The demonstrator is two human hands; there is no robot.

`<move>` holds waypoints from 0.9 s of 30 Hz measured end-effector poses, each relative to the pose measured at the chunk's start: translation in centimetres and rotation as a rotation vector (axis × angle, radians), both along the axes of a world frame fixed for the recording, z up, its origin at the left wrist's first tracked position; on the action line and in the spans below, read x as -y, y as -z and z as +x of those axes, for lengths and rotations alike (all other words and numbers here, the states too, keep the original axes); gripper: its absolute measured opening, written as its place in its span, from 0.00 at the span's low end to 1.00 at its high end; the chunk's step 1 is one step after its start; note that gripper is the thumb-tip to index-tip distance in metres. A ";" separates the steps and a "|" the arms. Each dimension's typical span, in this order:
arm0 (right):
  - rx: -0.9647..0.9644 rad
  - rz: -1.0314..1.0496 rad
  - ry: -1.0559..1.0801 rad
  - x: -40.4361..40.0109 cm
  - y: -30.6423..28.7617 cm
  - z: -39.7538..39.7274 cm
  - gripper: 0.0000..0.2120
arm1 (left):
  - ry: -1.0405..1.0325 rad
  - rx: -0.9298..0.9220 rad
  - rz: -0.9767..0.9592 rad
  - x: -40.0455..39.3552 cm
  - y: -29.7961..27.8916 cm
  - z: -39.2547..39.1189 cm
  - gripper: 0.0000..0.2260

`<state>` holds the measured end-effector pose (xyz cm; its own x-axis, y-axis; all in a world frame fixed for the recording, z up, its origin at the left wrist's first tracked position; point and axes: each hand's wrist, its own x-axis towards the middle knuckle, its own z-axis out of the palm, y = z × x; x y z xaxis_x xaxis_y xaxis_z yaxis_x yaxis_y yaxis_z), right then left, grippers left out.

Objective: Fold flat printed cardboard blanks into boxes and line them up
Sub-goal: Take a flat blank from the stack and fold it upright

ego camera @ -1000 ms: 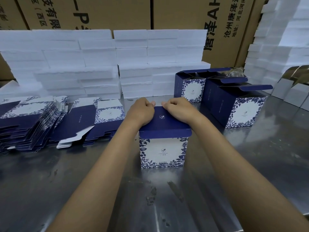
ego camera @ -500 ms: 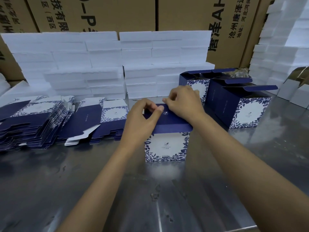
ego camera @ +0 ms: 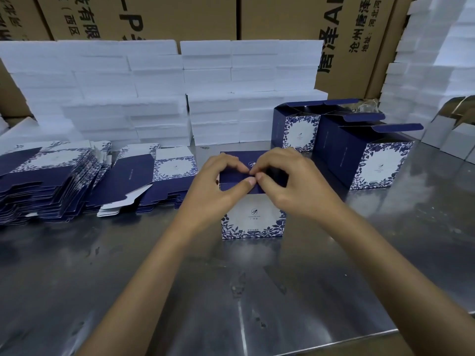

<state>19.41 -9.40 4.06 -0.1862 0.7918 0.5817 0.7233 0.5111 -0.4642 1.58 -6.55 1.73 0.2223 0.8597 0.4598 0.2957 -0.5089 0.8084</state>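
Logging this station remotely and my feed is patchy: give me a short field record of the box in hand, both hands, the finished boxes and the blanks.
box in work: blue floral box standing upright on the steel table, centre
left hand: left hand pinches the dark blue top flap
right hand: right hand pinches the same flap, fingertips meeting the left's
finished boxes: row of boxes at right rear, lids open
blanks: flat stacks at left
behind: white foam blocks
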 end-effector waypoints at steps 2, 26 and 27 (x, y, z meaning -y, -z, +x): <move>-0.032 -0.028 -0.035 0.4 0.3 0.1 0.08 | 0.048 0.020 -0.036 0.0 0.1 -0.4 0.09; -0.342 -0.074 0.057 -0.6 2.1 0.8 0.08 | 0.136 0.174 -0.094 -2.1 0.9 -1.5 0.08; -0.331 -0.076 0.055 -0.6 2.1 0.9 0.09 | 0.145 0.161 -0.094 -2.2 0.8 -1.7 0.09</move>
